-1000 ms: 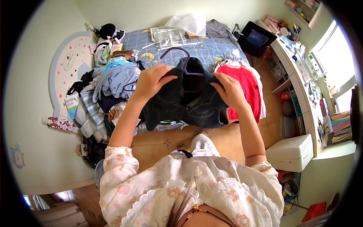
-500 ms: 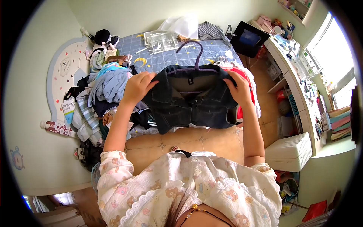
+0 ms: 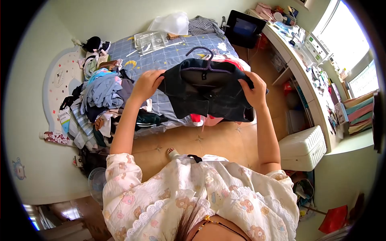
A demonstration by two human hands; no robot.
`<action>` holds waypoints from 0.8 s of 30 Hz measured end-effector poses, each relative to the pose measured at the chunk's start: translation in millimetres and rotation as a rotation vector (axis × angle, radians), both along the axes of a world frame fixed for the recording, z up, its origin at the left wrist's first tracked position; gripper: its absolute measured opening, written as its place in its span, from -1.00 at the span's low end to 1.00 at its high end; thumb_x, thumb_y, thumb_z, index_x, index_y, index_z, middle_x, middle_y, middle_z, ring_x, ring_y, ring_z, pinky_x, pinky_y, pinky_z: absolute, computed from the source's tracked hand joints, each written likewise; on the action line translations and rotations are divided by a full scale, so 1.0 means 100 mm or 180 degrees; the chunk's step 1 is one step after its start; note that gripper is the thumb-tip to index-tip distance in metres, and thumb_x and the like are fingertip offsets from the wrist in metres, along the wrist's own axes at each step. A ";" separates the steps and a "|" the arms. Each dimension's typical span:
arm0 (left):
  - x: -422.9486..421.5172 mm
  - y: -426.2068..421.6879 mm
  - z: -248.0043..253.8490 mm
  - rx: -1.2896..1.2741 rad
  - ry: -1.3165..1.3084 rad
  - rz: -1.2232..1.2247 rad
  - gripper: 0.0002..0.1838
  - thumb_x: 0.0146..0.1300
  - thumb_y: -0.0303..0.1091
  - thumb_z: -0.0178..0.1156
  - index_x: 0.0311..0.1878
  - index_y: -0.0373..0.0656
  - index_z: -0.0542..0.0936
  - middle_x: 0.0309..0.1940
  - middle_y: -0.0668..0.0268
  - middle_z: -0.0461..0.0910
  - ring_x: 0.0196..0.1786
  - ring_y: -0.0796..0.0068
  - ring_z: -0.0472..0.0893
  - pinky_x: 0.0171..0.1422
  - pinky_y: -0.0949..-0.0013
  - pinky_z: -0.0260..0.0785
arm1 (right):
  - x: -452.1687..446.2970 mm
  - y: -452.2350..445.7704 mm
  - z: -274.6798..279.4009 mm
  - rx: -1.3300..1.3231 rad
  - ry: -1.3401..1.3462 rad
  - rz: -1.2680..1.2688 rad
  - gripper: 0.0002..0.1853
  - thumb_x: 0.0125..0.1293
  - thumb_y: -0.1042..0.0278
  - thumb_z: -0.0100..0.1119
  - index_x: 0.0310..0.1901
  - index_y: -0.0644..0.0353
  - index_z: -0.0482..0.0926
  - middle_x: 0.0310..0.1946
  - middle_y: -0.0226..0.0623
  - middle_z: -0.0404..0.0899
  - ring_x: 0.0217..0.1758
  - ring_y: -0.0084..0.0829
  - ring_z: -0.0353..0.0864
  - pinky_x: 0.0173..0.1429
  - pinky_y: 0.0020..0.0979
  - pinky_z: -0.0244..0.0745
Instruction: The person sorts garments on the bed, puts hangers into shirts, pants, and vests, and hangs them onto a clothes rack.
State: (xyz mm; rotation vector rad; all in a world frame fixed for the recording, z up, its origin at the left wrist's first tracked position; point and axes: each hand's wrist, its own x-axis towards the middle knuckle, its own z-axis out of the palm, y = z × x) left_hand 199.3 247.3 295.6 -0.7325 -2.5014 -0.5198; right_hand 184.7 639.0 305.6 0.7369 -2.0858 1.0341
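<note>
A dark denim vest (image 3: 193, 96) hangs spread out in front of me, on a purple clothes hanger (image 3: 210, 52) whose hook sticks up above the collar. My left hand (image 3: 148, 85) pinches the vest at its left shoulder. At the opposite shoulder, my right hand (image 3: 254, 90) grips the cloth between thumb and fingers. The hanger's ends are hidden inside the vest. Behind the vest, red and white clothes (image 3: 231, 62) lie partly covered on the bed.
The bed (image 3: 161, 62) has a blue patterned sheet. A clothes pile (image 3: 102, 94) fills its left side, and clear plastic trays (image 3: 150, 42) lie at the back. On the right stand a long desk (image 3: 299, 76) and a white storage box (image 3: 303, 148); a fan (image 3: 96, 182) is at lower left.
The view has turned right, so the bed and pile appear further left. Both hands still hold the vest, now a little higher in view. A sandalled foot shows more fully.
</note>
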 end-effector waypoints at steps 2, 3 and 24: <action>-0.04 0.24 -0.14 0.0047 0.0008 0.0102 -0.80 0.28 -0.35 0.17 -0.06 -0.15 0.54 -0.26 0.13 0.62 -0.17 0.03 0.59 -0.11 0.17 0.40 | 0.03 0.26 -0.01 0.0027 -0.0025 -0.0129 -0.76 0.10 0.42 0.34 -0.18 0.22 0.60 -0.30 -0.12 0.63 -0.24 -0.13 0.63 -0.15 -0.36 0.52; -0.01 0.42 -0.14 0.0120 -0.0008 0.0131 -0.82 0.28 -0.33 0.17 -0.10 -0.15 0.54 -0.33 0.14 0.62 -0.24 0.03 0.59 -0.19 0.14 0.40 | 0.04 0.38 -0.02 0.0018 -0.0064 -0.0190 -0.76 0.10 0.42 0.34 -0.17 0.23 0.60 -0.30 -0.11 0.63 -0.24 -0.12 0.63 -0.15 -0.36 0.51; -0.31 1.51 -0.68 0.0046 -0.0732 -0.0176 -0.84 0.24 -0.26 0.21 -0.22 -0.13 0.54 -0.42 0.16 0.63 -0.33 0.09 0.62 -0.31 0.14 0.44 | -0.34 1.50 -0.82 0.0113 -0.0981 -0.0497 -0.75 0.09 0.34 0.38 -0.23 0.25 0.58 -0.37 -0.14 0.57 -0.28 -0.14 0.57 -0.16 -0.34 0.48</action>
